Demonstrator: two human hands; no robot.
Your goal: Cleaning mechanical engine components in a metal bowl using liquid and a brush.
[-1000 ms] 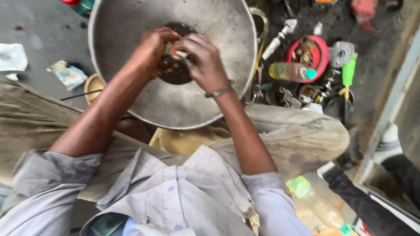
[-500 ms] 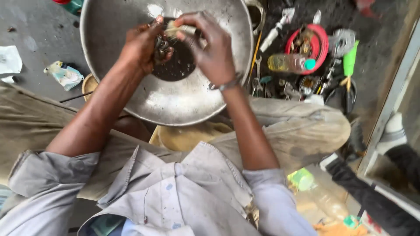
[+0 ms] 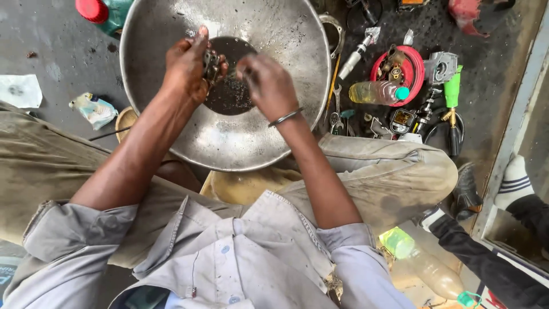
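Head view: left hand clenched round small dark metal part, held over big metal basin on floor. Right hand just beside it, fingers curled; whether grasping anything, cannot tell. Dark liquid pooled in basin bottom. Red tray, plastic bottle, spanner near right.

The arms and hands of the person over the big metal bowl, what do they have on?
Both forearms are bare. The grey shirt sleeves are rolled up near the elbows, with stitched cuffs. The right hand has a thin metal bangle on its wrist. The left hand wears nothing. No gloves.
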